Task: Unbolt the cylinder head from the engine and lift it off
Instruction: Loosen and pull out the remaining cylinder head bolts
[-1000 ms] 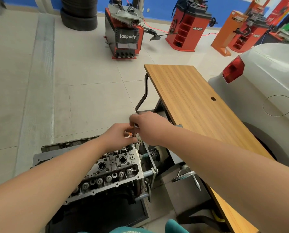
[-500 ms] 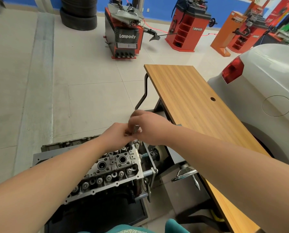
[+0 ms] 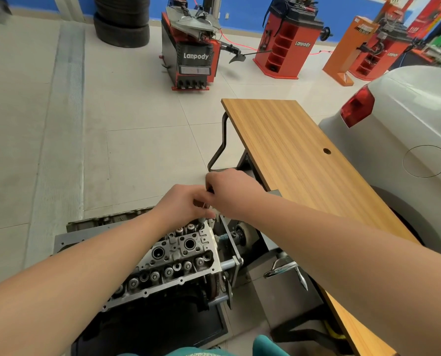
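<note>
Hands | both gripping tool shaft | over cylinder head

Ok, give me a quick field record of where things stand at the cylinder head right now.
cylinder head: seated on the engine, not lifted
tool: thin shaft standing upright at the head's far corner
left hand: fingers curled round the shaft, low
right hand: gripping the tool's top
wooden table: right of the engine, nothing on the visible top
white car: beyond the table

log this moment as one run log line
step: unbolting cylinder head | left hand: grips tool shaft at far-corner bolt | right hand: grips tool top | head: not yet lifted
</note>
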The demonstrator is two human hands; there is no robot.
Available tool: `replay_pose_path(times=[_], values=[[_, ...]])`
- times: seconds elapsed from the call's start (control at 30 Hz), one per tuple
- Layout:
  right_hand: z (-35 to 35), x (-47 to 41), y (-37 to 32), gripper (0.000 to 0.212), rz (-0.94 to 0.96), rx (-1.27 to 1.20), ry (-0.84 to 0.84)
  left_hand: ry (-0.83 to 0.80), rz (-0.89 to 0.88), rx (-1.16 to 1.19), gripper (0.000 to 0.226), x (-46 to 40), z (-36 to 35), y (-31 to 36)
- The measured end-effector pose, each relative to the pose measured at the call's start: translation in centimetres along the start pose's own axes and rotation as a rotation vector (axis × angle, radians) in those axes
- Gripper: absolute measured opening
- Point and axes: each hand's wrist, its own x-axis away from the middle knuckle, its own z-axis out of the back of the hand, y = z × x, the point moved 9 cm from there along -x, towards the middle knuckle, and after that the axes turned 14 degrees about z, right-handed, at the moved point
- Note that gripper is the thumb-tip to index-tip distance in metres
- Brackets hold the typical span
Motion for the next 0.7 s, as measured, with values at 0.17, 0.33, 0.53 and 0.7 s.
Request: replay_pose_path(times=[0.17, 0.33, 0.53, 0.7], values=[[-0.3, 0.2, -1.2, 0.021, 0.180, -0.078, -0.049, -0.037, 0.017, 0.032, 0.027, 0.1, -0.4, -0.5], [0.6, 0.1, -0.1, 0.033, 0.038, -0.099, 0.051, 0.000, 0.000, -0.062, 0.016, -0.2, 0.3, 0.4], [0.0, 0.3, -1.2, 0.021, 0.179, -0.158, -0.067, -0.069, 0.006, -0.036, 0.034, -0.3, -0.4, -0.3], [0.3, 0.2, -0.8, 0.026, 0.114, -0.199, 0.023, -0.036, -0.007, -0.120, 0.020, 0.1, 0.2, 1.0]])
